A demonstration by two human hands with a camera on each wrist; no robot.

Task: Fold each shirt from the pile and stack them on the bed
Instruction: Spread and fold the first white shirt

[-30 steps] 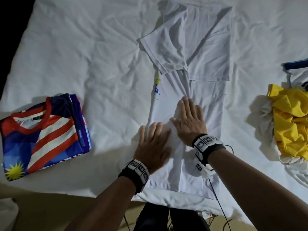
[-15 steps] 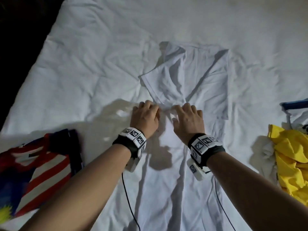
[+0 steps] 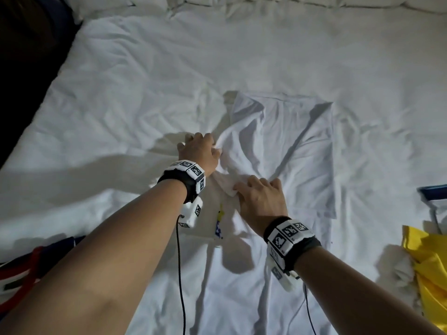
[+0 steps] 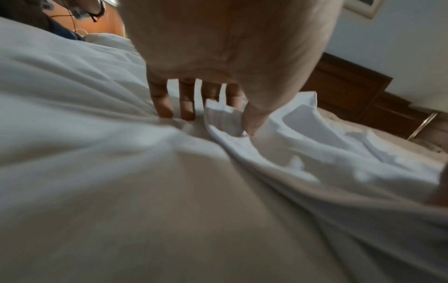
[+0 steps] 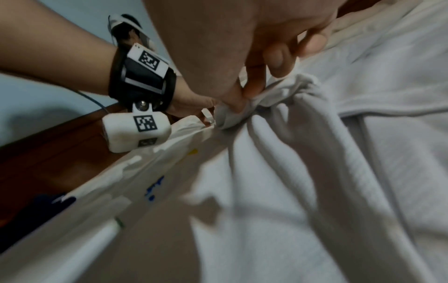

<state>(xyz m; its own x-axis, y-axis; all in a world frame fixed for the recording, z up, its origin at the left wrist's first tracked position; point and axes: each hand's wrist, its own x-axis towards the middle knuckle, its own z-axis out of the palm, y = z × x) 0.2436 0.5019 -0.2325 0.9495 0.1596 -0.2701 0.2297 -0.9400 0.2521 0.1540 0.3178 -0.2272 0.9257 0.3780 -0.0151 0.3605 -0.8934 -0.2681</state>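
One white cotton shirt, one striped folded jersey, perhaps two crumpled garments, yellow and white.

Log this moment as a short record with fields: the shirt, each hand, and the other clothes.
shirt: white shirt, sleeves folded in, lying on the bed
left hand: pinching the shirt's folded edge
right hand: pinching a bunch of the shirt's cloth
folded: striped jersey, near left
pile: yellow garment, right

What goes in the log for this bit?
step: folding | item: white cotton shirt on bed | left hand: pinching sleeve edge | right hand: pinching bunched sleeve
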